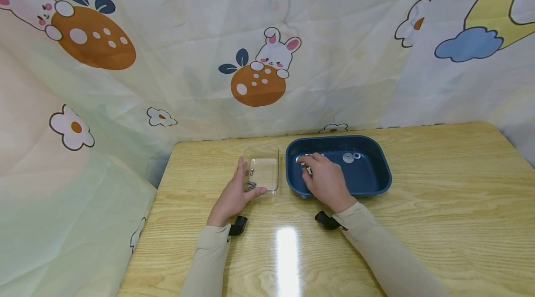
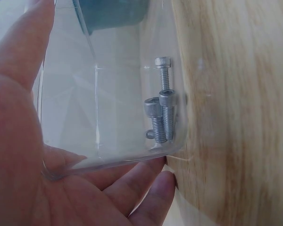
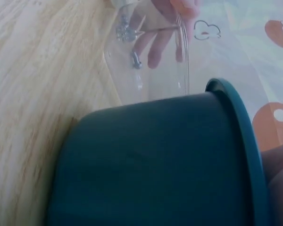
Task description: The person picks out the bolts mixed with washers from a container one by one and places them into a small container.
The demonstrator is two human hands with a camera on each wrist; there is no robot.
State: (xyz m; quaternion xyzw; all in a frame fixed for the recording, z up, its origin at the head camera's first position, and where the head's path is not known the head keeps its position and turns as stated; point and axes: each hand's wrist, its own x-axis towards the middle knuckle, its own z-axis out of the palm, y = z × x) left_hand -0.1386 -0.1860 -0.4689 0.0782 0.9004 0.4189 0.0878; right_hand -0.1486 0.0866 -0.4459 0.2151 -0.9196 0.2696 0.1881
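A clear plastic box point(image 1: 264, 177) stands on the table, with my left hand point(image 1: 235, 197) holding its near left corner, thumb on the near wall and fingers along the left side. Several socket head screws point(image 2: 159, 113) lie inside that box, seen through its wall in the left wrist view. My right hand point(image 1: 328, 181) reaches into a dark blue bin point(image 1: 368, 180), its fingers bent down at the left end by small metal pieces. Whether the fingertips pinch one of these is hidden. Two washers point(image 1: 348, 158) lie toward the back of the bin.
The box and the bin stand side by side on a wooden table point(image 1: 451, 204), a narrow gap between them. A printed cloth point(image 1: 200, 18) hangs behind the table and down its left side. The bin's outer wall point(image 3: 155, 160) fills much of the right wrist view.
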